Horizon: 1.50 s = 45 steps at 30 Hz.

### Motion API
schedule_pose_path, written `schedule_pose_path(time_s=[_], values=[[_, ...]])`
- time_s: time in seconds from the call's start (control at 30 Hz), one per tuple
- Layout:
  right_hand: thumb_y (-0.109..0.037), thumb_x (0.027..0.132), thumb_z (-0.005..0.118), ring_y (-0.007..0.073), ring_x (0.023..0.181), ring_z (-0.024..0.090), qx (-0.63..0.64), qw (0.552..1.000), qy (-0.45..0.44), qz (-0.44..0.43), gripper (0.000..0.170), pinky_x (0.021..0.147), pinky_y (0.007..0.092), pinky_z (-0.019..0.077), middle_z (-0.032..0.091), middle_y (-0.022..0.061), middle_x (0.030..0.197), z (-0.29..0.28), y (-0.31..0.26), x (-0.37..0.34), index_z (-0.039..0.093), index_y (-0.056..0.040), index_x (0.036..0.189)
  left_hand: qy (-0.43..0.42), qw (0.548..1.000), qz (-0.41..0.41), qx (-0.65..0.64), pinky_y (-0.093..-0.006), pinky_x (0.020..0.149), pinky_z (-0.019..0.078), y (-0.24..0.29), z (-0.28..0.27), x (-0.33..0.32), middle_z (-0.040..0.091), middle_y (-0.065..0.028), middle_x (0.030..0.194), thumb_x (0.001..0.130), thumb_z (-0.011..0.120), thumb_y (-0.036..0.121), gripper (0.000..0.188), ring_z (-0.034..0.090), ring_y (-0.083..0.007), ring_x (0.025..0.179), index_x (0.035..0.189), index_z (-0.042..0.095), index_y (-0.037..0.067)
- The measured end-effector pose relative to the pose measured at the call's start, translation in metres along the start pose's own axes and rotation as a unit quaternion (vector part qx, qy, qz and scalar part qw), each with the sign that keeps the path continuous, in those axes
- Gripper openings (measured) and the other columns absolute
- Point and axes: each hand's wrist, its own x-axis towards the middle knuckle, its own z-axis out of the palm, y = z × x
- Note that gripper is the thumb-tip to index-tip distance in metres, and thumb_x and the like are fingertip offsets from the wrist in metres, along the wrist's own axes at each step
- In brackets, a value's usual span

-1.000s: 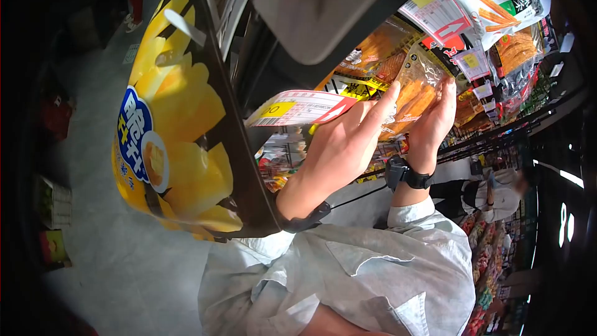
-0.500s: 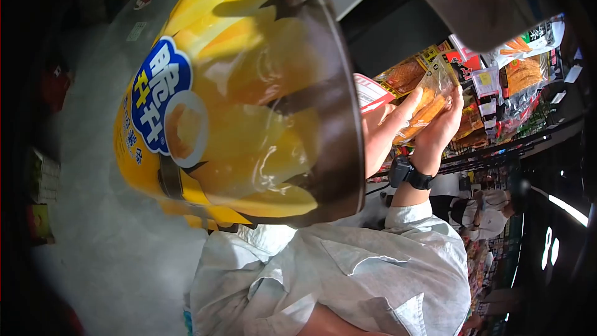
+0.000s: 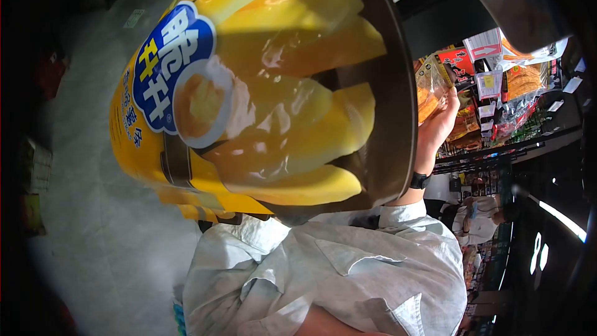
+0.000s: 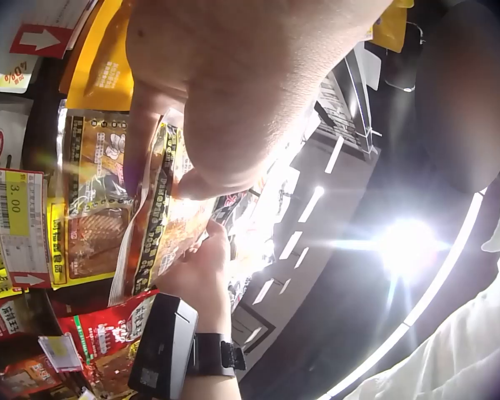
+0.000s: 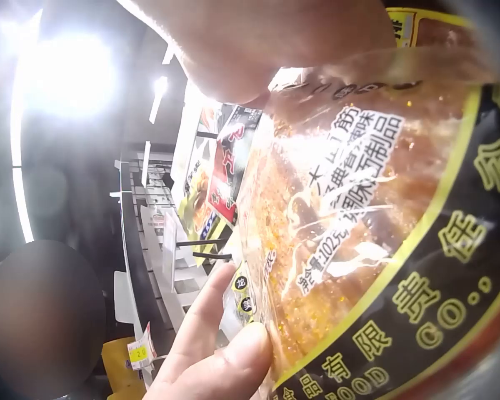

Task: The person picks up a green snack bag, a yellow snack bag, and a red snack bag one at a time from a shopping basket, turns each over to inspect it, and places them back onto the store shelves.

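Note:
A clear snack packet (image 3: 429,90) with orange-brown food inside is held between both hands. The right hand (image 3: 438,121) has its fingers along the packet's far side; in the right wrist view it (image 5: 283,42) bends over the top of the packet (image 5: 342,217). Behind the large yellow display the left hand is hidden in the head view. The left wrist view shows the left hand (image 4: 233,92) gripping the packet's upper end (image 4: 171,208), opposite the right hand (image 4: 202,271). Thumb and finger of the left hand (image 5: 212,350) pinch the near edge in the right wrist view.
A large yellow and brown printed display (image 3: 280,87) fills the middle of the head view. Shelf packets (image 4: 96,242) hang beside a price tag (image 4: 21,217). More packets (image 3: 524,78) hang at right. A person in a light top (image 3: 482,221) stands farther off.
The yellow display has spread rightwards across the head view and now covers the left hand and part of the packet. The right hand stays on the packet.

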Motion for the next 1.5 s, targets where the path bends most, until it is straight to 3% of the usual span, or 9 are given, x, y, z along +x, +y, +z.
schedule_pose_path(time_s=[0.27,0.37,0.6,0.63,0.9,0.93,1.03,1.23,1.5], values=[[-0.037,0.102,0.054,0.0223,0.111,0.063,-0.031,0.998,-0.018,-0.045,0.045,0.101,0.0385,0.0467,0.065,0.0109,0.125,0.016,-0.022,-0.003,0.057,-0.002,0.13,-0.022,1.0,-0.003,0.017,-0.0407,0.062,0.0545,0.009,-0.004,0.004,0.064,-0.0124,0.091,0.088,0.061,0.002,0.07,0.066,-0.0307,0.073,0.153,0.037,0.008],[-0.034,0.103,0.054,0.0216,0.11,0.063,-0.066,0.987,-0.028,-0.145,0.043,0.102,0.0383,0.0462,0.063,0.0104,0.126,0.016,-0.028,0.007,0.056,-0.0012,0.131,-0.022,1.0,0.003,0.01,-0.0408,0.063,0.0549,0.01,0.001,0.006,0.065,-0.0126,0.093,0.088,0.061,0.002,0.07,0.067,-0.031,0.075,0.154,0.036,0.008],[-0.032,0.103,0.054,0.0177,0.1,0.063,-0.091,0.984,-0.044,-0.145,0.035,0.088,0.0358,0.0531,0.064,0.0078,0.117,0.02,-0.037,0.025,0.058,-0.0056,0.126,-0.064,0.996,-0.05,0.039,-0.0429,0.067,0.0554,0.003,0.01,0.004,0.066,-0.016,0.101,0.089,0.062,0.005,0.077,0.067,-0.0344,0.083,0.157,0.028,0.01],[-0.031,0.103,0.054,0.0168,0.098,0.063,-0.087,0.985,-0.047,-0.145,0.033,0.086,0.036,0.0539,0.064,0.0073,0.115,0.019,-0.036,0.026,0.058,-0.0064,0.125,-0.012,0.999,-0.005,0.036,-0.0405,0.056,0.0527,-0.002,0.015,0.004,0.062,-0.0109,0.089,0.087,0.06,0.004,0.076,0.065,-0.0304,0.069,0.157,0.03,0.009],[-0.03,0.103,0.057,0.0135,0.098,0.059,-0.057,0.984,-0.08,-0.147,0.033,0.082,0.0326,0.0506,0.064,0.0031,0.114,0.015,-0.026,0.036,0.059,-0.0062,0.125,-0.035,0.998,-0.023,0.054,-0.0424,0.066,0.0539,0.002,0.011,0.009,0.061,-0.0142,0.099,0.088,0.063,0.003,0.079,0.065,-0.0331,0.08,0.157,0.027,0.008],[-0.02,0.099,0.062,0.0143,0.091,0.064,-0.023,0.986,-0.073,-0.15,0.026,0.076,0.0305,0.052,0.068,0.0046,0.11,0.021,-0.027,0.033,0.062,-0.0044,0.12,-0.035,0.998,-0.022,0.055,-0.0425,0.068,0.0543,0.001,0.013,0.008,0.062,-0.0153,0.101,0.087,0.064,0.002,0.08,0.066,-0.0342,0.082,0.157,0.026,0.007],[-0.013,0.096,0.064,0.014,0.095,0.065,-0.03,0.991,-0.043,-0.127,0.027,0.076,0.0325,0.0566,0.068,0.0055,0.112,0.018,-0.023,0.028,0.061,-0.0038,0.121,-0.031,0.998,-0.02,0.055,-0.0434,0.073,0.0549,-0.002,0.017,0.006,0.062,-0.019,0.107,0.085,0.065,0.0,0.083,0.066,-0.0369,0.088,0.157,0.026,0.006],[-0.015,0.096,0.065,0.0163,0.098,0.065,0.022,0.987,-0.115,-0.111,0.027,0.079,0.0356,0.0576,0.068,0.0064,0.114,0.008,-0.015,0.036,0.062,-0.0041,0.12,-0.044,0.996,-0.028,0.076,-0.0444,0.085,0.0541,0.001,0.019,0.008,0.062,-0.0249,0.12,0.086,0.064,-0.001,0.082,0.065,-0.0399,0.103,0.158,0.024,0.006],[-0.014,0.093,0.066,0.0097,0.092,0.063,-0.004,0.983,-0.105,-0.15,0.025,0.081,0.0275,0.0514,0.069,0.0035,0.105,0.016,-0.027,0.039,0.064,-0.0021,0.116,-0.05,0.996,-0.053,0.047,-0.0433,0.099,0.0499,0.007,0.026,0.014,0.049,-0.0285,0.143,0.089,0.063,0.0,0.079,0.059,-0.042,0.121,0.157,0.023,0.0]])
